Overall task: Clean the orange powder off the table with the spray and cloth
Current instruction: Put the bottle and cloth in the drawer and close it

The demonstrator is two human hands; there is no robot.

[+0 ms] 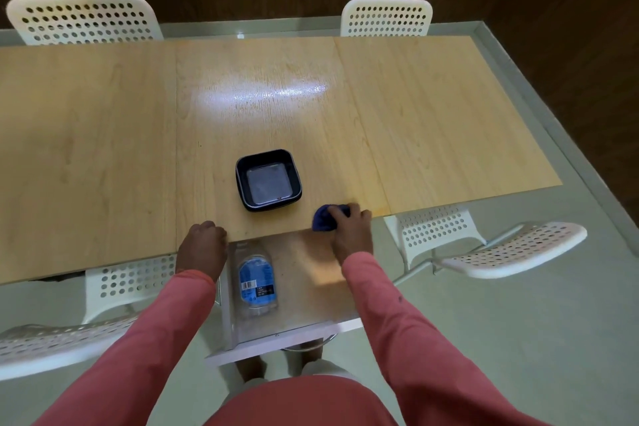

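My right hand [351, 230] grips a bunched dark blue cloth [324, 218] and presses it on the wooden table [432, 121] at its near edge. A faint orange smear [379, 208] shows on the table edge just right of the cloth. My left hand [203, 245] rests on the near edge with its fingers curled under, holding nothing. Between my arms a drawer [287, 335] is pulled out from under the table. In it a clear bottle with a blue label [257, 284] lies flat; its spray head cannot be made out.
A black square tray [268, 154] sits on the table just beyond my hands. White perforated chairs stand at the far side [83, 19] [387, 17], and two near ones [511, 249] [52, 342] flank me. The table's right end [518, 114] lies close to a wall ledge.
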